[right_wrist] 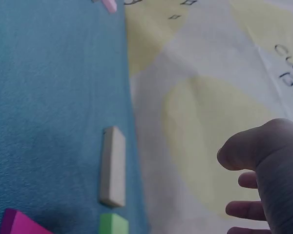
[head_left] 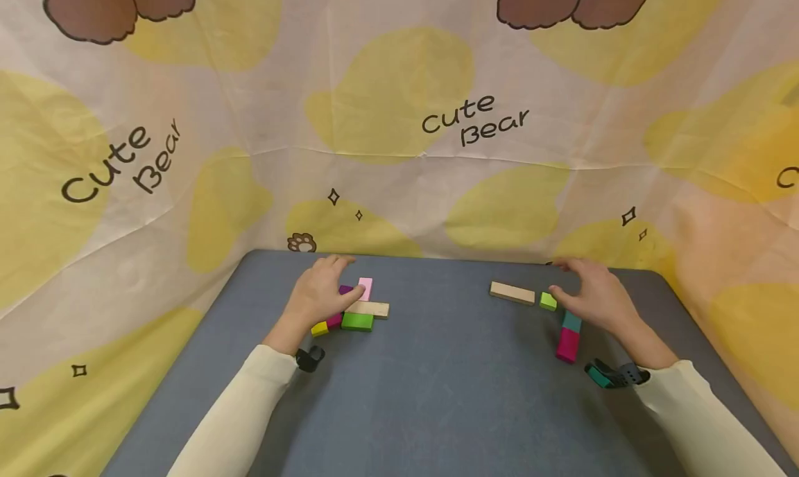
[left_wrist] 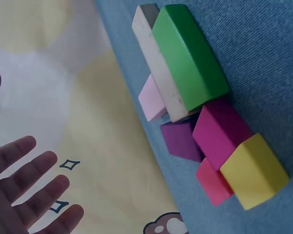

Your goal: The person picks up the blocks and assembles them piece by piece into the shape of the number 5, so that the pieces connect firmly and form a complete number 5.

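Left hand [head_left: 317,295]: fingers spread, pinching nothing; it hovers over its blocks, so a low wrist could scatter them.
Bright-green oblong block [left_wrist: 190,56]: lies alongside a pale bare-wood bar [left_wrist: 158,73] on the left of the blue-grey cloth-covered table [head_left: 449,394]; pulling one might drag the other.
Glossy yellow block [left_wrist: 254,173]: crowded by a magenta block [left_wrist: 222,131] and a coral-red block [left_wrist: 214,183]; tight gaps could make fingertips catch the wrong piece.
Right hand [head_left: 596,298]: thumb and fingers apart, nothing pinched.
Lime-green cube [head_left: 548,301]: near the right thumb, beside a second pale bare-wood bar [head_left: 512,292]; a careless dip could knock it.
Teal block [head_left: 571,321]: end to end with a deep-pink block [head_left: 567,345], partly hidden by the hand; poor sight could spoil a grasp.
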A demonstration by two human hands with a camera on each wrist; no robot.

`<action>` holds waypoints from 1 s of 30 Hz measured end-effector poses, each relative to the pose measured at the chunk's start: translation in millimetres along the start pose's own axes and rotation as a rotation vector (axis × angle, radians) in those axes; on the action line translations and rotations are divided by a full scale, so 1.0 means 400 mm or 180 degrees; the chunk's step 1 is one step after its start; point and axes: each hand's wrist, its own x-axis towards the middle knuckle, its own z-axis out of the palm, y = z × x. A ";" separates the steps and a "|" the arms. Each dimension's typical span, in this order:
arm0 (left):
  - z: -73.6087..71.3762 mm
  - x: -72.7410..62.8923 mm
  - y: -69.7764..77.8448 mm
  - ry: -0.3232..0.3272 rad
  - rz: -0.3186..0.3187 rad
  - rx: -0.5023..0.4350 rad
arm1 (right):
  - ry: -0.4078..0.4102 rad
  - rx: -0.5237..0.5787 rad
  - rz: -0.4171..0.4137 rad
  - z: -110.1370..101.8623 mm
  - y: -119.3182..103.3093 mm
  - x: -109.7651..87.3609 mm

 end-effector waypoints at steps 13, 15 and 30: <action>0.047 0.004 0.007 0.0040 0.0112 -0.0191 | -0.0441 0.0304 0.0338 0.077 0.060 0.009; 0.057 0.004 0.007 0.0037 0.0123 -0.0252 | -0.0470 0.0318 0.0364 0.084 0.068 0.009; 0.129 -0.003 0.019 -0.0240 0.0179 -0.0346 | -0.0574 0.0378 0.0473 0.132 0.087 0.008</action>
